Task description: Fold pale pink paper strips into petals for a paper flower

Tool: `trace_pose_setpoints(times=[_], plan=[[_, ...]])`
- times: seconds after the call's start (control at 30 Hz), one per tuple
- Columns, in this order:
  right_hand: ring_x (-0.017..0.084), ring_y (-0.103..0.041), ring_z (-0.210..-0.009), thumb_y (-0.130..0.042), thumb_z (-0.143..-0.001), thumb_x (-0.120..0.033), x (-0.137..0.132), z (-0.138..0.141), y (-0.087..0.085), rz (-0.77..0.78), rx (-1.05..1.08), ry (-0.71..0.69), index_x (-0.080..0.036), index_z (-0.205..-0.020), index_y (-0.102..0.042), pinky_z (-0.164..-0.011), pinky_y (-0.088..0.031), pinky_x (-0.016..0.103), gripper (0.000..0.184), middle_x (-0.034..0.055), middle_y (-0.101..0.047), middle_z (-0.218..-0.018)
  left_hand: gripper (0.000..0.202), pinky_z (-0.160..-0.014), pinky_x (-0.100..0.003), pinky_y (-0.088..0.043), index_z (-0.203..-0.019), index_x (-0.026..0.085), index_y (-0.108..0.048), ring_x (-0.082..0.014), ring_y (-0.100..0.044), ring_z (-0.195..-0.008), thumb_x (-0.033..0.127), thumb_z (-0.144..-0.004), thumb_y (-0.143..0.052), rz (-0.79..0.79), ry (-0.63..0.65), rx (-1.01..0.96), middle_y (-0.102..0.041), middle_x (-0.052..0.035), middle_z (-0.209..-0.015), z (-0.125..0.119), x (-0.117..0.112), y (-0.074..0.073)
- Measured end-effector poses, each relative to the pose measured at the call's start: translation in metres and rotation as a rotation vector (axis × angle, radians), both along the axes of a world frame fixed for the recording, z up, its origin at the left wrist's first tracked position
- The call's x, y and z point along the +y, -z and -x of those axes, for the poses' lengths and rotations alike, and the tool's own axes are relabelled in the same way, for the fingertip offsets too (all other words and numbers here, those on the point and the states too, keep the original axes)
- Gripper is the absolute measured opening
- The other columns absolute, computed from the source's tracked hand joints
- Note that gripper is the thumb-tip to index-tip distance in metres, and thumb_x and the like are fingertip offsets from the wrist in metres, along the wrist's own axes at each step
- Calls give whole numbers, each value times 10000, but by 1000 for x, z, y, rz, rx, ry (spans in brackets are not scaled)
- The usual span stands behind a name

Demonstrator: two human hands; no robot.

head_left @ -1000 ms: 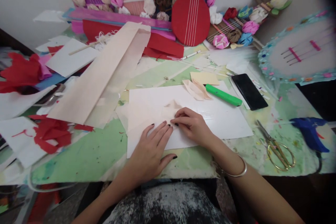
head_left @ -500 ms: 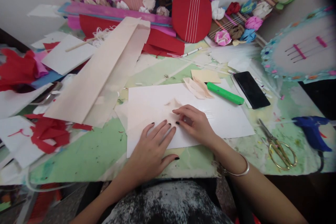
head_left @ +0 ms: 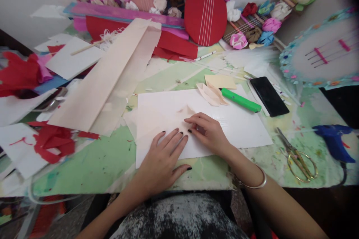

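Note:
My left hand [head_left: 164, 160] lies flat on the white sheet [head_left: 241, 134] at its front edge, fingers stretched out and thumb to the side. My right hand [head_left: 209, 132] rests just right of it, fingers loosely curled, with thumb tip and forefinger tip apart and nothing visible between them. A small cream paper piece [head_left: 186, 110] with a raised peak lies just beyond the right fingertips; its near part blends into the white sheet. Folded cream paper petals [head_left: 210, 94], a yellowish paper piece [head_left: 220, 81] and a green utility knife-like tool [head_left: 241, 100] lie at the sheet's far edge.
On the right are a black phone [head_left: 269, 96], gold-handled scissors [head_left: 300, 160] and a blue glue gun [head_left: 335, 142]. A long cream paper strip [head_left: 103, 78] and red scraps [head_left: 53, 142] cover the left. A red paper guitar shape [head_left: 205, 15] stands behind.

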State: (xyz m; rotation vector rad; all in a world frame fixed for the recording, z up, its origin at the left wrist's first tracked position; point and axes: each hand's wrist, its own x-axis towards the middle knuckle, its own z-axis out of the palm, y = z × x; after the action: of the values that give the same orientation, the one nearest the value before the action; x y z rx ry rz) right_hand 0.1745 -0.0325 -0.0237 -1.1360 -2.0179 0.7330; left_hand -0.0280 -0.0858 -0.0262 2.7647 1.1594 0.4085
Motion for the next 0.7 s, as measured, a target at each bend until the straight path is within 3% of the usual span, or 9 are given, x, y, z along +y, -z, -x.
trace_pose_setpoints(times=[0.3,0.43,0.5,0.7], plan=[[131,-577,-753,-535,-824,-79,-1,0,-1,-4,-24,-20,-191,-1098,-605,-730,-504,297,304,64,-593,-1001,591,-1081,-521,-261,-1355,121,-427,-301,-369,-1320,496,-902,-476,-4,-9,-17,-495,-153,-1367,0,-1,1],[207,-568,-948,-563,-802,-94,-2,-1,-4,-38,-90,-66,-199,-1157,-574,-859,-469,395,371,92,-575,-1080,607,-1080,-520,-268,-1365,124,-419,-308,-379,-1312,500,-894,-488,-9,-12,-30,-503,-156,-1359,0,-1,1],[249,-535,-1015,-570,-800,-103,-2,-3,-6,-69,-148,-33,-202,-1152,-580,-886,-436,446,366,101,-579,-1079,603,-1082,-518,-266,-1358,123,-426,-306,-381,-1311,498,-891,-493,-9,-13,-34,-508,-153,-1354,-1,-1,0],[266,-520,-965,-593,-789,-115,-1,-12,-4,-50,-230,128,-212,-1121,-603,-857,-414,466,345,86,-594,-1011,572,-1087,-511,-258,-1338,119,-440,-293,-364,-1328,484,-900,-485,0,-7,-24,-506,-145,-1354,-1,0,-2]])
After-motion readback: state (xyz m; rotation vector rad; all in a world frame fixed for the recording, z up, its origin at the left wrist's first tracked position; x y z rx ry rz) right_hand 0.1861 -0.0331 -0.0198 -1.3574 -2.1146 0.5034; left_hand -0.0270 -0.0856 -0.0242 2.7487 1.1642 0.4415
